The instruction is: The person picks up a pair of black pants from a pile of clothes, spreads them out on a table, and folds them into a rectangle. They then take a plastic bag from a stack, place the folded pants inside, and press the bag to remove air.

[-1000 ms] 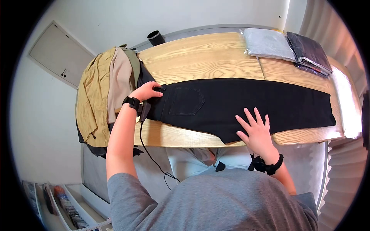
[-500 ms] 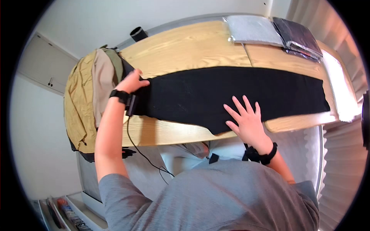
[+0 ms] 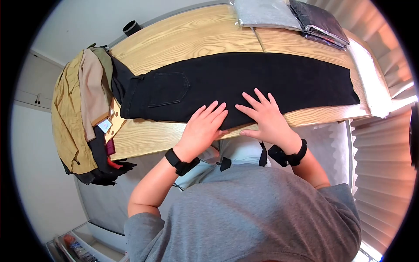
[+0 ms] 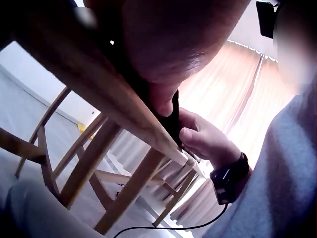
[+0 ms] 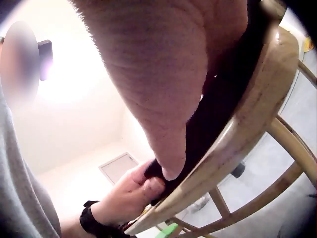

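A pair of black trousers (image 3: 244, 74), folded lengthwise, lies along the wooden table (image 3: 192, 30) in the head view. Its waistband points left and a back pocket faces up. My left hand (image 3: 201, 131) rests on the near edge of the fabric, fingers straight. Just to its right my right hand (image 3: 267, 120) lies on the same edge with fingers spread. In the left wrist view, the right hand (image 4: 210, 141) shows beyond the left thumb, close to the table edge. The right wrist view shows the left hand (image 5: 126, 196) past the right thumb, by the dark cloth.
Several garments, among them a tan jacket (image 3: 70, 113) and a pink-beige one (image 3: 92, 87), hang over the table's left end. Bagged folded clothes, one grey (image 3: 266, 13) and one dark (image 3: 321, 24), lie at the back right. A black cylinder (image 3: 131, 28) stands behind the table.
My left hand has left the waistband and come right to the near edge, beside the right hand. The right hand stays on the trousers, and the head view has shifted.
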Demonstrator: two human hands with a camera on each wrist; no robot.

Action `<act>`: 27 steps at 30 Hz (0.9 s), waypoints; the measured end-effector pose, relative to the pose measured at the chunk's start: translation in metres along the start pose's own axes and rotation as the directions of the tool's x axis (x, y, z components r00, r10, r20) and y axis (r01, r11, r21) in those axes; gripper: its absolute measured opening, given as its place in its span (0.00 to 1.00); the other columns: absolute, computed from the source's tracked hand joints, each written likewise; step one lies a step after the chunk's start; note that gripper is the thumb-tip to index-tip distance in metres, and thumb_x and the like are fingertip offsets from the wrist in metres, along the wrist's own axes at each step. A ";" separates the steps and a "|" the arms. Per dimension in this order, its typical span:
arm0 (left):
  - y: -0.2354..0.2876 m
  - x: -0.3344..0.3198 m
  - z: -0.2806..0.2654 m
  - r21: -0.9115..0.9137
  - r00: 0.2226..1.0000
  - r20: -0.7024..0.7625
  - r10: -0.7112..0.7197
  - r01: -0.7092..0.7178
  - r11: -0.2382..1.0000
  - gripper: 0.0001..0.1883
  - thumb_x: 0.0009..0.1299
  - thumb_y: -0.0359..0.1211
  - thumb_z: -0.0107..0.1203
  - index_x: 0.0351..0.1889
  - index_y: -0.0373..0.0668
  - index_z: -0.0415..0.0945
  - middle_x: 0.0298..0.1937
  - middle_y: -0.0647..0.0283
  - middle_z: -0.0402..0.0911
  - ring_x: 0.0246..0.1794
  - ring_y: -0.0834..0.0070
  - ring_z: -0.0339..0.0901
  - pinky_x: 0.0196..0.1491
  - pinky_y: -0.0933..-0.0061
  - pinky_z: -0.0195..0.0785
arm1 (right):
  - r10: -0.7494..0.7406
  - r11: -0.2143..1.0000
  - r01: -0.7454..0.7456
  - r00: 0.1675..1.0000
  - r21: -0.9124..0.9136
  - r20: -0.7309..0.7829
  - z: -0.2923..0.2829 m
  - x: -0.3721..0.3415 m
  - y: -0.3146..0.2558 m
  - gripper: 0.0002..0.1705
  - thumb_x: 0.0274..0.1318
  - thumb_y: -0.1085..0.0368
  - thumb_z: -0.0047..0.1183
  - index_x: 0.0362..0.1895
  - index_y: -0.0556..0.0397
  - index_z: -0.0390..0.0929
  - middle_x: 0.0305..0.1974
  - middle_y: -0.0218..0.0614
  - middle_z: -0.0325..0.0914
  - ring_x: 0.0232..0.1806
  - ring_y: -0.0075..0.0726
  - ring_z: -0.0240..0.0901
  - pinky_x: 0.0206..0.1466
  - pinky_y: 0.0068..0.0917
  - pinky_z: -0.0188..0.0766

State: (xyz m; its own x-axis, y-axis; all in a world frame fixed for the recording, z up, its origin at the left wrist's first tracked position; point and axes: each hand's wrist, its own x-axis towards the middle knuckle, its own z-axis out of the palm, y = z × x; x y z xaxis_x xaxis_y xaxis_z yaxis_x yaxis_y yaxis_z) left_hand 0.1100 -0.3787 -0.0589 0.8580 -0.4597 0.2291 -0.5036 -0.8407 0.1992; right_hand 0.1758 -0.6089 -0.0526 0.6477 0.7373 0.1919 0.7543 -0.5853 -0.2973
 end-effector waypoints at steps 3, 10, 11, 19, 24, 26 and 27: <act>-0.002 0.002 -0.001 -0.011 0.998 -0.045 -0.042 0.042 0.999 0.21 0.62 0.38 0.60 0.52 0.41 0.74 0.59 0.58 0.74 0.62 0.64 0.69 0.60 0.62 0.65 | -0.052 0.999 0.051 0.997 -0.014 -0.060 0.004 -0.005 0.005 0.33 0.44 0.51 0.64 0.58 0.42 0.73 0.64 0.41 0.65 0.69 0.54 0.55 0.69 0.55 0.51; 0.003 -0.015 -0.031 -0.252 0.983 0.047 -0.180 0.186 0.950 0.18 0.62 0.38 0.60 0.49 0.45 0.76 0.51 0.57 0.80 0.54 0.61 0.76 0.53 0.64 0.71 | -0.072 0.997 0.076 0.982 0.018 -0.177 0.004 -0.015 0.013 0.23 0.39 0.72 0.59 0.45 0.53 0.75 0.47 0.35 0.80 0.54 0.41 0.74 0.56 0.39 0.70; 0.005 -0.018 -0.031 -0.227 0.986 -0.037 -0.165 0.153 0.962 0.19 0.60 0.36 0.62 0.49 0.45 0.76 0.52 0.58 0.79 0.54 0.60 0.75 0.53 0.63 0.71 | -0.073 0.997 0.078 0.982 0.020 -0.175 0.007 -0.016 0.015 0.23 0.39 0.72 0.59 0.45 0.53 0.75 0.47 0.35 0.79 0.55 0.40 0.74 0.57 0.39 0.70; -0.004 -0.029 -0.011 -0.165 0.961 -0.173 -0.218 0.190 0.968 0.21 0.46 0.20 0.58 0.41 0.42 0.78 0.49 0.62 0.78 0.54 0.62 0.74 0.53 0.65 0.71 | -0.090 0.993 0.100 0.983 0.056 -0.158 0.002 -0.023 0.011 0.25 0.43 0.63 0.62 0.49 0.52 0.74 0.53 0.35 0.76 0.59 0.42 0.69 0.61 0.40 0.65; 0.001 -0.030 -0.011 -0.196 0.962 -0.174 -0.208 0.173 0.965 0.23 0.46 0.19 0.56 0.43 0.43 0.78 0.49 0.62 0.78 0.55 0.61 0.73 0.54 0.63 0.70 | -0.012 0.984 0.002 0.998 -0.181 -0.057 -0.021 -0.034 0.022 0.34 0.47 0.52 0.61 0.59 0.47 0.71 0.62 0.38 0.67 0.67 0.43 0.58 0.69 0.44 0.51; 0.005 -0.028 -0.008 -0.186 0.949 -0.184 -0.256 0.222 0.957 0.26 0.44 0.19 0.54 0.45 0.43 0.78 0.49 0.61 0.76 0.56 0.59 0.71 0.55 0.61 0.68 | -0.072 0.983 0.063 0.996 -0.174 -0.048 -0.035 -0.036 0.038 0.33 0.49 0.50 0.60 0.59 0.47 0.72 0.62 0.42 0.67 0.67 0.48 0.59 0.69 0.45 0.53; 0.005 -0.031 0.000 -0.177 0.946 -0.210 -0.248 0.212 0.961 0.28 0.44 0.20 0.53 0.47 0.44 0.78 0.49 0.60 0.75 0.57 0.58 0.70 0.56 0.59 0.65 | -0.087 0.995 0.084 0.995 0.056 0.053 -0.045 -0.035 0.054 0.32 0.48 0.54 0.62 0.58 0.49 0.72 0.63 0.44 0.66 0.67 0.50 0.59 0.69 0.43 0.54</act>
State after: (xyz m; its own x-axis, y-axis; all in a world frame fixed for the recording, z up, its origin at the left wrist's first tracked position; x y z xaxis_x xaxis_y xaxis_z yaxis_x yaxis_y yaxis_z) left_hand 0.0812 -0.3682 -0.0648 0.9151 -0.1666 0.3671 -0.3196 -0.8548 0.4089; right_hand 0.1987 -0.6813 -0.0335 0.5727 0.8026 0.1671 0.7991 -0.5011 -0.3321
